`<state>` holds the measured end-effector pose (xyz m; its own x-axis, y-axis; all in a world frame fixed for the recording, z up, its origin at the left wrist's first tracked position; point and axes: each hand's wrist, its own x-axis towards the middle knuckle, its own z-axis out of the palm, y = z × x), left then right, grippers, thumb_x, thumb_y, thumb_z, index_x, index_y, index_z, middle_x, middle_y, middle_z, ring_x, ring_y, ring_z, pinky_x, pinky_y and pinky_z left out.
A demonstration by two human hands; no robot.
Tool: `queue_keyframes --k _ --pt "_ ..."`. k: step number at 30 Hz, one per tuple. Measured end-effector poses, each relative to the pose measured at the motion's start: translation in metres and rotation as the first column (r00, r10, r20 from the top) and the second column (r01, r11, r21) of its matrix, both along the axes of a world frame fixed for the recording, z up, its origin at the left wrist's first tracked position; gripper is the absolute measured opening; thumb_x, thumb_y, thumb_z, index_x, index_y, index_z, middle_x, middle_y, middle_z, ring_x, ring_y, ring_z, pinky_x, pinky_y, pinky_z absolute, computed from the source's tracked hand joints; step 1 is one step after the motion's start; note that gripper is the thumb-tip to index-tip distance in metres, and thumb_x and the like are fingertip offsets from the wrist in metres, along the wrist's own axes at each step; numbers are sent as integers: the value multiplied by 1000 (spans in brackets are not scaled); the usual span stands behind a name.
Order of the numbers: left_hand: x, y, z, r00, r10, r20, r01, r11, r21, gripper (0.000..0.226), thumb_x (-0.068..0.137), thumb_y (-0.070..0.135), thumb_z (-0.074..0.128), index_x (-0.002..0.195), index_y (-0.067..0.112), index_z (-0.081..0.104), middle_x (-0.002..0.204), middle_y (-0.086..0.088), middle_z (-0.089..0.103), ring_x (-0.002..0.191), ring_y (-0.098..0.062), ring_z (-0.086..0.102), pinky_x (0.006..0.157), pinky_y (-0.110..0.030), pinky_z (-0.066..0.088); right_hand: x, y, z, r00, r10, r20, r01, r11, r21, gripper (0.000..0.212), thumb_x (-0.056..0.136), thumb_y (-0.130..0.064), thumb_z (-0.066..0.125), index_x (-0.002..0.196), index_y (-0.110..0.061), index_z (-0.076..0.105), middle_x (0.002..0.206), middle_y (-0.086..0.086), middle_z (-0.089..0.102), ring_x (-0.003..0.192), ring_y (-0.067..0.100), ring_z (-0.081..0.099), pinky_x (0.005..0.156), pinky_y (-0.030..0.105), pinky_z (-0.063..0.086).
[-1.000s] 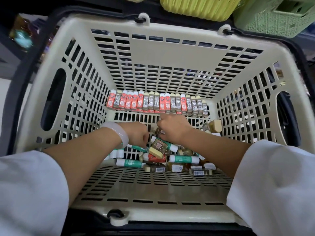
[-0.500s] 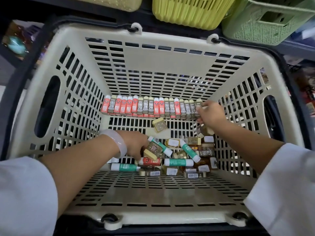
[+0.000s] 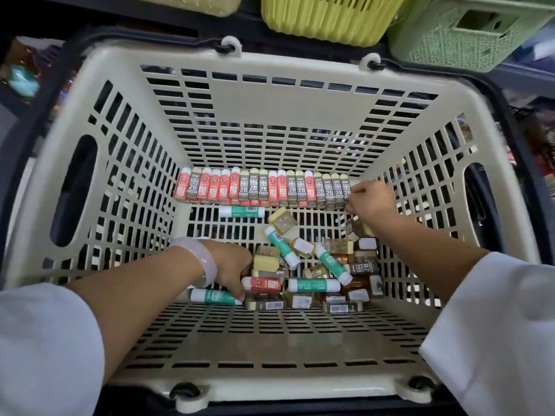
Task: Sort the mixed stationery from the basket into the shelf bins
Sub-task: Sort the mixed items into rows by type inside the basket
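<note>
A beige slotted basket holds mixed stationery. A row of red and tan erasers stands upright along its far wall. A loose pile of tan erasers, small boxes and green-and-white glue sticks lies on the floor right of centre. My right hand is at the right end of the eraser row, fingers pinched on the last tan eraser there. My left hand, with a pale bangle on the wrist, rests on the pile's left edge, fingers curled over a red eraser and a glue stick.
Above the basket hang shelf bins: a yellow ribbed bin, a green lattice bin and a pale yellow bin. One glue stick lies alone below the eraser row. The basket's near floor is bare.
My right hand left the pile and went up to the right end of the eraser row, staying there. My left hand shifted slightly down onto the pile's left edge. One glue stick now lies alone below the row.
</note>
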<state>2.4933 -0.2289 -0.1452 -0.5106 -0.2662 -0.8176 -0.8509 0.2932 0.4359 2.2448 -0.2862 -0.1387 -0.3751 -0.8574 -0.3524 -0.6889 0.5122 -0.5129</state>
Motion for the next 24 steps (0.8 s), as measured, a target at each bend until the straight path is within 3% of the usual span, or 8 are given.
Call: queue_keyframes --k 3,5,9,12,15,19,21,24 --pt "0 -1 0 998 45 -35 -43 998 45 21 80 23 69 96 17 57 85 5 60 84 -15 56 79 -27 46 4 1 4 994 53 -98 -55 998 -22 29 90 -2 46 116 -6 59 104 18 63 75 24 61 59 30 49" --pt "0 -2 1 997 71 -35 -69 996 60 15 81 27 69 87 19 57 74 8 58 70 -10 54 64 -22 45 9 2 9 975 114 -189 -134 986 -99 29 91 -5 45 116 -9 59 99 17 65 62 20 54 47 23 40" --pt "4 -10 8 993 118 -4 -118 993 18 18 84 33 65 83 15 64 67 5 56 57 -8 48 48 -15 38 29 8 15 949 286 -136 -307 934 -184 23 92 -6 43 103 -8 64 101 12 65 55 14 49 54 25 44" --pt "11 -19 17 955 295 -38 -294 956 18 15 83 24 67 94 14 65 83 1 63 61 -6 54 48 -11 43 49 19 22 872 482 -82 -489 852 -187 24 92 -6 43 102 -7 64 97 5 64 51 1 46 49 14 39" --pt "16 -30 28 862 493 -118 -483 870 99 14 82 10 65 96 10 64 81 -4 63 55 -5 55 48 -12 44 66 32 29 735 665 136 -650 747 -137 19 93 -8 47 101 -7 64 80 -7 61 41 -9 48 37 6 33" --pt "15 -39 41 723 641 -256 -621 766 164 11 82 11 64 93 9 61 76 -6 63 58 -9 58 53 -16 49 79 43 34 595 750 288 -769 636 -69 18 89 -23 58 101 -11 64 79 -14 59 63 -13 55 56 5 44" --pt "14 -40 43 588 743 -320 -715 663 224 7 84 12 63 90 8 61 88 -11 66 73 -13 67 68 -21 57 82 46 34 580 728 366 -770 636 -43 17 87 -25 61 100 -13 62 82 -9 62 68 -6 58 63 12 51" --pt "11 -39 43 395 840 -372 -795 515 320 14 81 18 65 87 5 61 83 -10 65 63 -9 68 62 -15 55 83 48 32 658 665 353 -679 727 -104 6 88 -20 61 85 -14 62 72 -6 57 60 2 53 62 25 51"
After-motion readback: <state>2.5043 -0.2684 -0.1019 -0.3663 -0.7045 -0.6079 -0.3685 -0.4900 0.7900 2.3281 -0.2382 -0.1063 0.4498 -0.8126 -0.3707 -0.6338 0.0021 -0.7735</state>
